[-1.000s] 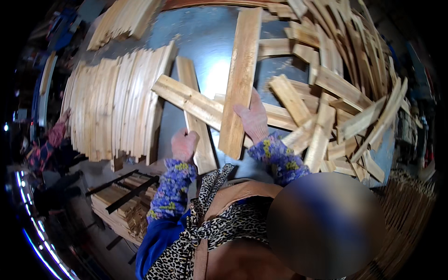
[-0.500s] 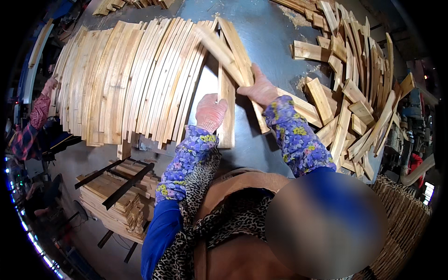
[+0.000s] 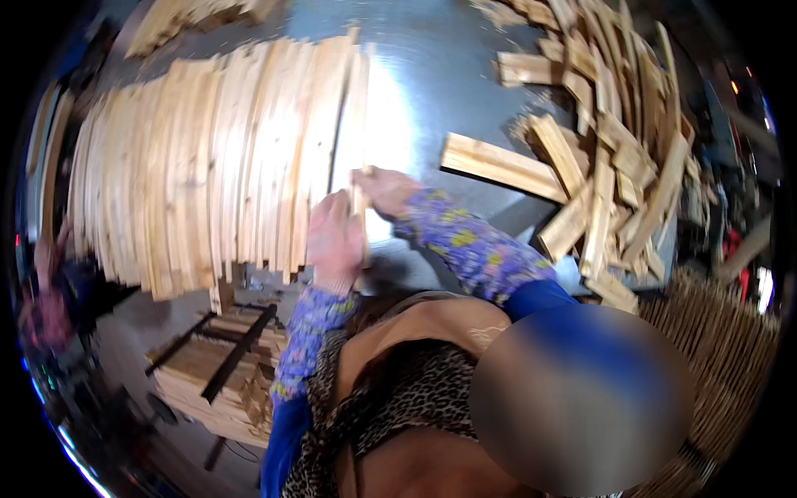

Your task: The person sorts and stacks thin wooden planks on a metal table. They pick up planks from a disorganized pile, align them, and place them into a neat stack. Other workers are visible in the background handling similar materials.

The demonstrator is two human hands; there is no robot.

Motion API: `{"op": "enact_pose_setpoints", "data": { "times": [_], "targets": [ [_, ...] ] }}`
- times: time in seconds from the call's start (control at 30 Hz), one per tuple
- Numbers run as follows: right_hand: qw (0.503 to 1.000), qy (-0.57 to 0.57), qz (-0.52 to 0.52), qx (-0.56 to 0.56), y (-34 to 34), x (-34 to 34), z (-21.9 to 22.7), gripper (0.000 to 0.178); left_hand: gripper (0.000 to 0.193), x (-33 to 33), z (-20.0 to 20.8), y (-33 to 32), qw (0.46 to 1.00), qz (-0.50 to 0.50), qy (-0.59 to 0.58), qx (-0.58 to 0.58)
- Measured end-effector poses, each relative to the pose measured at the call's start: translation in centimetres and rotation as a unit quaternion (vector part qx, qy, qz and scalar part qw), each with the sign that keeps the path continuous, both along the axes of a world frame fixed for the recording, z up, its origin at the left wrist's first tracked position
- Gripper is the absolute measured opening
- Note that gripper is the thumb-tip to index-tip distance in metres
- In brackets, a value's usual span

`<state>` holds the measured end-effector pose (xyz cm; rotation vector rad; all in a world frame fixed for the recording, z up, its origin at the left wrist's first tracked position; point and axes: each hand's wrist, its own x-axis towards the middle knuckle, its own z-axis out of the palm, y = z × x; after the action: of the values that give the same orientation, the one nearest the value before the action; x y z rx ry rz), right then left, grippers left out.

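Observation:
A few narrow wooden slats [image 3: 354, 116] stand together at the right end of a long row of wooden slats [image 3: 191, 158]. A thin dark gap separates them from the row along part of its length. My left hand [image 3: 336, 236] is closed at their near end, on the side facing the row. From the right, my right hand [image 3: 386, 191] grips the same slats at their outer edge, fingertips close to the left hand. Motion blurs both hands a little, and the exact number of slats between them is hidden.
A loose board [image 3: 502, 166] lies on the blue-grey metal table [image 3: 423, 75], beside a jumbled heap of wood pieces [image 3: 614, 191]. Below the table at left is a stack of boards [image 3: 216, 373] with dark bars. Another person's hand [image 3: 60, 241] is at the row's far left.
My hands have moved left, bringing the loose slats, earlier crossed and spread apart, together against the row's right end. The view has shifted somewhat.

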<state>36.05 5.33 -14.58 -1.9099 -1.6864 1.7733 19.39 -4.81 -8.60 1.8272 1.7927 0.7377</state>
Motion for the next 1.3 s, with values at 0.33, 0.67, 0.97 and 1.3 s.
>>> {"op": "enact_pose_setpoints", "data": {
  "times": [0.33, 0.67, 0.97, 1.3],
  "targets": [
    [0.923, -0.151, 0.009, 0.354, -4.0, 13.7, 2.9, 0.077, 0.056, 0.9, -0.8, 1.5, 0.969, -0.082, 0.231, -0.003],
    [0.816, -0.529, -0.226, 0.052, -18.3, 43.8, 8.8, 0.124, 0.094, 27.1, -1.9, 10.9, 0.885, -0.389, 0.253, 0.035],
    [0.863, -0.45, -0.231, -0.007, -14.7, 47.8, 9.4, 0.122, 0.094, 30.5, 2.1, 13.2, 0.824, -0.406, 0.393, -0.045],
    [0.919, -0.238, -0.313, 0.03, -17.3, 51.0, 14.6, 0.094, 0.058, 8.8, 6.6, 5.8, 0.919, -0.093, 0.095, -0.371]
  ]
}}
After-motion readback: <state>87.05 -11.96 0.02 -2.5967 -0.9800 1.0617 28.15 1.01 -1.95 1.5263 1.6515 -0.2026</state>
